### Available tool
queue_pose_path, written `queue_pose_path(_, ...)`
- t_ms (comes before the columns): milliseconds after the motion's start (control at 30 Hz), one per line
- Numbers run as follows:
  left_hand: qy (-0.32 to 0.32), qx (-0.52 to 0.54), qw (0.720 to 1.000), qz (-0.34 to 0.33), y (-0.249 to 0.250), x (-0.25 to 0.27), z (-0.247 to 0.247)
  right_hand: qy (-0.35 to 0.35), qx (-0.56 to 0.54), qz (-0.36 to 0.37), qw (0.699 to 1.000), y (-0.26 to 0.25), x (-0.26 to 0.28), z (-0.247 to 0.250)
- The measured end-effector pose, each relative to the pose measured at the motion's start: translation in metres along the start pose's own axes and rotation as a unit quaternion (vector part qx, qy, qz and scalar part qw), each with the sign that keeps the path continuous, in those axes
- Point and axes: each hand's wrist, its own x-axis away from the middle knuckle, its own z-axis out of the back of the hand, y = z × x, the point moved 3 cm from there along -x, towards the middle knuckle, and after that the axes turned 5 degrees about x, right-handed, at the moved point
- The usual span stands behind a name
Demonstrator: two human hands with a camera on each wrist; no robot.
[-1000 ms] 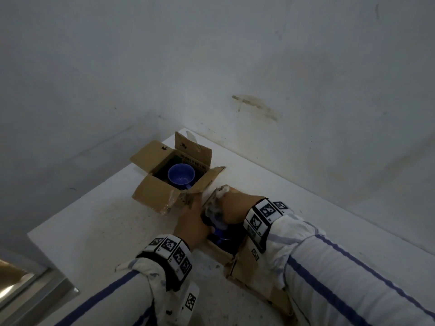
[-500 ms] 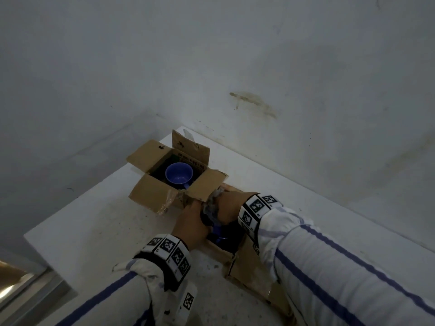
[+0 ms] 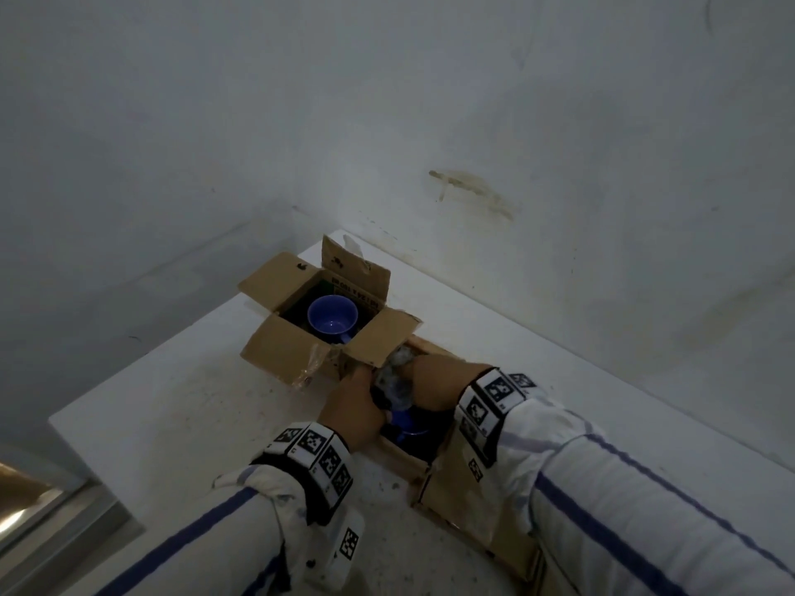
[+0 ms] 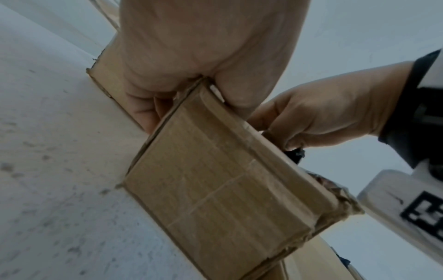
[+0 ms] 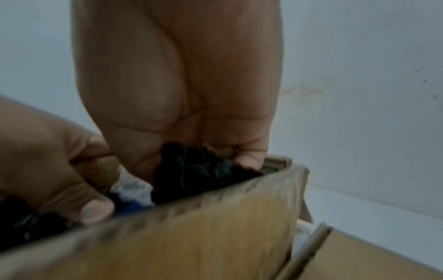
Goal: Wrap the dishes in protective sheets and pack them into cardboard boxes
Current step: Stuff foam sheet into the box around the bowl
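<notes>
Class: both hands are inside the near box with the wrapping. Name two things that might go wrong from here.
1. The blue dish in the near box shows bare below the crumpled sheet, so it might travel unprotected.
2. The blue cup in the far box looks unwrapped and could chip.

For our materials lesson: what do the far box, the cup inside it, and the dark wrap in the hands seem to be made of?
Far box: brown corrugated cardboard, matte, creased flaps. Cup: probably glazed ceramic, smooth blue; plastic possible. Dark wrap: likely thin plastic film, crinkled and shiny.
</notes>
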Motion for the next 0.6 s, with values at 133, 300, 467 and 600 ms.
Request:
queue_pose_path(133,0.08,-0.03,0.996,0.034,0.005,0.015,0.002,0.003,-0.03,0.007,1.0,-0.003,0.011,-0.007)
queue_pose_path(300,0.237,-0.072,0.967,0.052,0.043,0.055,-0.009,0.092,-0.119,0.001,0.989,0.024,0.05,0.002)
queue_pose_path(467,0.191,-0.091,0.977,-0.039,0.094,0.07,-0.052,0.172,-0.201,-0.045,0.963,0.064,0.11,-0.024)
queue_pose_path(600,0.1,-0.124,0.985,-0.07,0.14,0.075,-0.12,0.211,-0.262,-0.11,0.935,0.114,0.17,-0.061)
